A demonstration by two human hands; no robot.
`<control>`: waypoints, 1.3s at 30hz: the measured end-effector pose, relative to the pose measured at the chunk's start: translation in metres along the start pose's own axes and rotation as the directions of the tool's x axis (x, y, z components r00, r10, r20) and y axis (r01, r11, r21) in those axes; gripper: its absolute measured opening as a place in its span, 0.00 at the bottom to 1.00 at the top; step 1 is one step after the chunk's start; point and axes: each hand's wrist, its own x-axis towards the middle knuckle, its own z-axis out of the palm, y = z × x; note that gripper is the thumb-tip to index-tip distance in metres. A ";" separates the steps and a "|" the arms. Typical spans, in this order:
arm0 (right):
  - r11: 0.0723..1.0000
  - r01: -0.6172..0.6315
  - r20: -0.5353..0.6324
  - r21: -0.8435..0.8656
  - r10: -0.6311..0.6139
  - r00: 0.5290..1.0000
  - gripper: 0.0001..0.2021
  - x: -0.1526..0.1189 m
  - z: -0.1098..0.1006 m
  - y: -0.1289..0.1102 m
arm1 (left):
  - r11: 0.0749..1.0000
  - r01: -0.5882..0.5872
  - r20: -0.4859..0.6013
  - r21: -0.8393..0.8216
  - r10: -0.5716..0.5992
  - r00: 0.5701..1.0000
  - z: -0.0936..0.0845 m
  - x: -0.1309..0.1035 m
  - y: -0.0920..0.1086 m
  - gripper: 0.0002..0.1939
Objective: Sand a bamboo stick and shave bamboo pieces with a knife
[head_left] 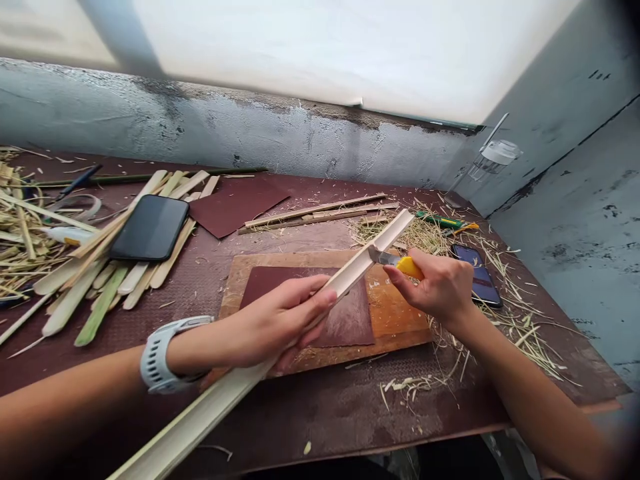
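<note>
A long split bamboo piece (200, 417), pale and hollowed like a trough, slants from the lower left up toward the middle. My left hand (285, 317), with a pale watch strap at the wrist, is wrapped round it partway along. My right hand (440, 283) grips a yellow-handled utility knife (411, 268), its blade touching the bamboo's edge near the far end. Beneath lie a wooden board (405, 313) and a dark red-brown sheet (350, 327), which looks like sandpaper.
Flat bamboo strips (103, 303) are heaped at left under a black phone (150, 228). Shavings (425, 237) and a second phone (477, 273) lie at right. A clear plastic cup (493, 160) stands in the back right corner. Bamboo sticks (320, 212) rest behind the board.
</note>
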 end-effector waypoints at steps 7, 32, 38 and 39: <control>1.000 -0.007 0.009 -0.030 0.007 1.000 0.29 0.003 0.003 0.003 | 0.963 -0.127 -0.137 0.236 0.163 0.977 -0.004 0.005 0.000 0.20; 0.967 -0.157 0.215 0.198 0.113 0.970 0.29 -0.005 0.008 -0.007 | 0.846 -0.122 -0.187 0.519 0.252 0.950 -0.007 0.007 -0.008 0.16; 0.978 -0.125 0.177 0.167 0.095 0.980 0.31 -0.005 0.007 -0.007 | 0.942 -0.159 -0.168 0.296 0.216 0.962 -0.006 0.005 -0.003 0.18; 0.982 -0.112 0.161 0.149 0.088 0.983 0.31 -0.005 0.008 -0.007 | 0.962 -0.143 -0.159 0.234 0.184 0.970 -0.005 0.005 -0.003 0.19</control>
